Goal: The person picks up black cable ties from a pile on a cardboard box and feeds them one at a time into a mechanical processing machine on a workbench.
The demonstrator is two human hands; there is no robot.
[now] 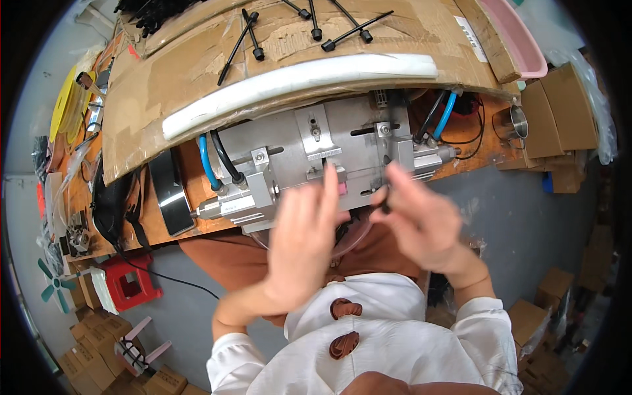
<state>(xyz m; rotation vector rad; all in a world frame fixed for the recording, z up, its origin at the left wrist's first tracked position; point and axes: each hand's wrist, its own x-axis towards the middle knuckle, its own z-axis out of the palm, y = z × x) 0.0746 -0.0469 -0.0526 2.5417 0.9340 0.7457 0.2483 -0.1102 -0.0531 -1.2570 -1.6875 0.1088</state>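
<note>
In front of me a grey metal clamping fixture [289, 155] lies at the table's front edge, with an air cylinder on each side. My left hand [303, 240] is over its front, index finger stretched toward the middle block [322, 172], the other fingers blurred; it holds nothing that I can see. To the right, my right hand [421, 220] is smeared by motion, thumb and fingers pinched around a small black part [384, 201], whose full shape is hidden. A small pink piece [342, 189] shows between the hands.
Several black rods with knobbed ends [257, 51] lie on a cardboard sheet [158, 128] behind a white foam strip [296, 82]. Blue air hoses [209, 164] rise beside the fixture. A dark phone-like slab [171, 191] lies left, a metal cup [512, 123] right. A red stool [128, 282] stands below.
</note>
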